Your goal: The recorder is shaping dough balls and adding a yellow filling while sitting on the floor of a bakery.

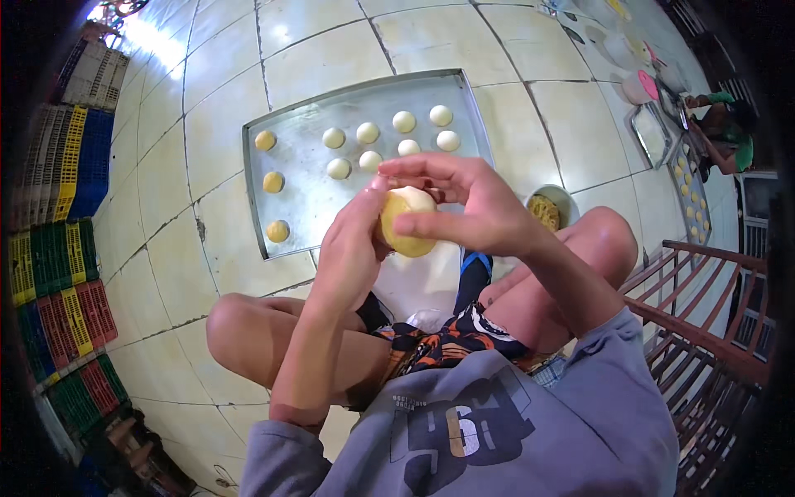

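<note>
Between my two hands, above the near edge of a shallow metal tray point(308, 195), is a dough ball point(411, 246). Its near side is covered by a yellow layer, and white shows at the top. My left hand point(341, 236) cups the ball from the left with its fingers mostly hidden. From the right, my right hand point(476, 211) curls round it, thumb pressed on the yellow side. White dough balls point(403, 122) sit in rows on the tray. Along its left side lie 3 yellow-topped dough balls point(273, 182). A bowl point(566, 199) of yellow dough stands right of the tray.
The tray lies on a tiled floor point(157, 273). Stacked plastic crates point(62, 257) line the left. To the right is a slatted reddish-brown rack point(712, 282). Farther right, another person point(729, 132) sits near a second tray of dough point(689, 190) and a pink container point(639, 87).
</note>
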### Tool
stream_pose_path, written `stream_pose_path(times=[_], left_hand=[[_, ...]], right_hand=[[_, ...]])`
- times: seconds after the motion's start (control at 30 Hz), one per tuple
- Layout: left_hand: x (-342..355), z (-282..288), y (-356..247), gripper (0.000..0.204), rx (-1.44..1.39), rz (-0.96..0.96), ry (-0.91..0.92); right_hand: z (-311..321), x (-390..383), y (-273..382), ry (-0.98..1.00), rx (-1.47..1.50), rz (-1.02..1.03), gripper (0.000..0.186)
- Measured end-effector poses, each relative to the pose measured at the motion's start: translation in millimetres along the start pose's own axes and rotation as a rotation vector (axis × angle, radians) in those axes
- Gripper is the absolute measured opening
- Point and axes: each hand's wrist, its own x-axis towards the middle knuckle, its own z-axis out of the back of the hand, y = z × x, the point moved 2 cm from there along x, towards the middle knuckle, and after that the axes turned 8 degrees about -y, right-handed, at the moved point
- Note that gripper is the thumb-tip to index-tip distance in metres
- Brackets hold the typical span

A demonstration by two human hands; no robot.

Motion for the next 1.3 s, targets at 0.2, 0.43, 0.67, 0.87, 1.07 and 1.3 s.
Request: stream_pose_path(times=[0.2,0.43,0.67,0.87,1.07,1.3], left_hand=[[-1.0,-1.8,5.3,0.04,0.171,-0.091,-0.147],[-3.0,-8.6,2.9,0.041,0.009,-0.104,-0.191],[-1.5,-6.0,3.7,0.036,0.002,-0.114,-0.163],[2.5,-1.7,4.6,0.037,-0.132,-0.088,-0.184],[0.9,-2.4,4.9,0.037,-0.163,-0.085,-0.179],[3.6,2.0,6.8,0.039,-0.265,-0.082,-0.168]], right_hand=[[-2.6,2.7,-4.5,-0.018,0.008,-0.081,0.031],[-5.6,-0.5,-8.0,0.01,0.096,0.048,0.03],[-3.7,3.1,-8.1,-0.085,0.129,-0.156,0.029],[-14.0,3.7,-18.9,-0.173,0.168,-0.044,0.027],[-12.6,4.9,-16.2,-0.194,0.203,-0.102,0.028],[-24.1,-1.6,-15.7,-0.167,-0.006,0.105,0.031]])
